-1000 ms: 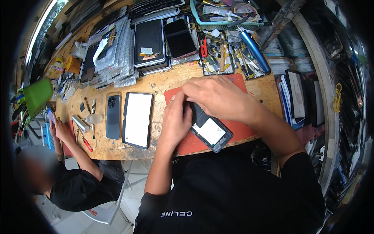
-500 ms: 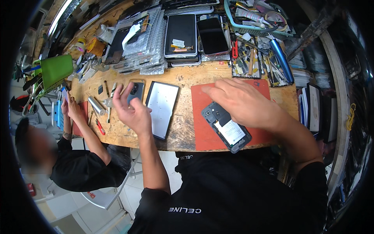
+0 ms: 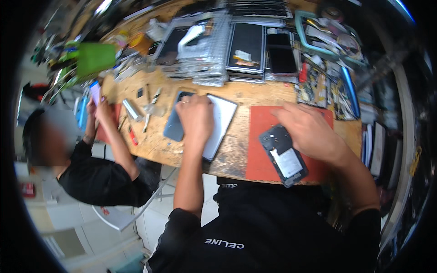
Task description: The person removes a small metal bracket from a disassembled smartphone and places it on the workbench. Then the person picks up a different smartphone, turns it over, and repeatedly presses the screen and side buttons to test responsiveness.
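Observation:
My left hand [image 3: 196, 117], fingers curled down and closed, is over the gap between a dark blue phone [image 3: 173, 128] and a shallow white tray with dark edges [image 3: 223, 116]. What its fingertips hold, if anything, is hidden. An opened phone [image 3: 288, 162] lies tilted on an orange-red mat [image 3: 260, 170], its pale battery showing and its lower end near the table's front edge. My right hand [image 3: 312, 134] is bent over that phone's upper right side, thumb and fingers drawn together. Blur hides whatever lies between them.
Stacked screens [image 3: 246, 43] and bubble-wrapped parts [image 3: 205, 54] line the back. A teal basket [image 3: 300, 29], loose tools and a blue cylindrical tool [image 3: 349, 93] stand back right. At left, another person [image 3: 98, 182] holds a phone [image 3: 95, 92] near a green bin [image 3: 96, 60].
My left hand has gone from raised with spread fingers to closed and lowered at the blue phone and tray. My right hand stays by the opened phone. The whole view has shifted.

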Motion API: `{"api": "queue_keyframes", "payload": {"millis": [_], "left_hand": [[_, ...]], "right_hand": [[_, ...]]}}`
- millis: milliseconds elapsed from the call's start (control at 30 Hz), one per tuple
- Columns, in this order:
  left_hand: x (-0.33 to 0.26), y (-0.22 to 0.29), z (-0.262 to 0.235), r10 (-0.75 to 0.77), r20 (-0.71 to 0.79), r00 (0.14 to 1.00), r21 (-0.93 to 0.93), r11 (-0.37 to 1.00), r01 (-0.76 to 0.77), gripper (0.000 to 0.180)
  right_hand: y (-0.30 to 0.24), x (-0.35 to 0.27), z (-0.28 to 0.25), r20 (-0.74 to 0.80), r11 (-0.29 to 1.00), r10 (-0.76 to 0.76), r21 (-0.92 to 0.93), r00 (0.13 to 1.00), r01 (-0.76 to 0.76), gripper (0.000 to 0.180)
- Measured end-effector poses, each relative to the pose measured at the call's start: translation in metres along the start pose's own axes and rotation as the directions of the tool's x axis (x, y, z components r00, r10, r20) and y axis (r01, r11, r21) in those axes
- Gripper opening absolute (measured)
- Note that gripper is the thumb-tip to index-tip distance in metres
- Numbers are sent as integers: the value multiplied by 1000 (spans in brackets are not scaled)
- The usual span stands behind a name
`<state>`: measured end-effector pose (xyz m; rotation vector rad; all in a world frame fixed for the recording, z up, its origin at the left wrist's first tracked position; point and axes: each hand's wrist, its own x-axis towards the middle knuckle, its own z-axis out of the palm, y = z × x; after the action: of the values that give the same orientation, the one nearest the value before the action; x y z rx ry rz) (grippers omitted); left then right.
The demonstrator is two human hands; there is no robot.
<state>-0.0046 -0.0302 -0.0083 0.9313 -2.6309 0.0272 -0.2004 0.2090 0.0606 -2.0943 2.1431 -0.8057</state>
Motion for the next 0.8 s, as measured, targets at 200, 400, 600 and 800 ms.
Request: {"api": "queue_keyframes", "payload": {"millis": [200, 400, 600, 800], "left_hand": [[-6, 3, 4, -107, -37, 994, 45, 993, 109, 16], [-7, 5, 5, -25, -41, 999, 108, 994, 30, 18], [-17, 39, -11, -32, -61, 998, -508, 862, -3, 12], [-29, 81, -13, -36, -84, 996, -733, 679, -38, 16]], "right_hand": [[-4, 1, -8, 120, 994, 74, -85, 990, -64, 34], [-1, -1, -4, 43, 997, 50, -66, 998, -47, 34], [-3, -4, -1, 27, 996, 68, -60, 997, -66, 40], [-2, 1, -2, 32, 993, 75, -97, 997, -71, 49]]}}
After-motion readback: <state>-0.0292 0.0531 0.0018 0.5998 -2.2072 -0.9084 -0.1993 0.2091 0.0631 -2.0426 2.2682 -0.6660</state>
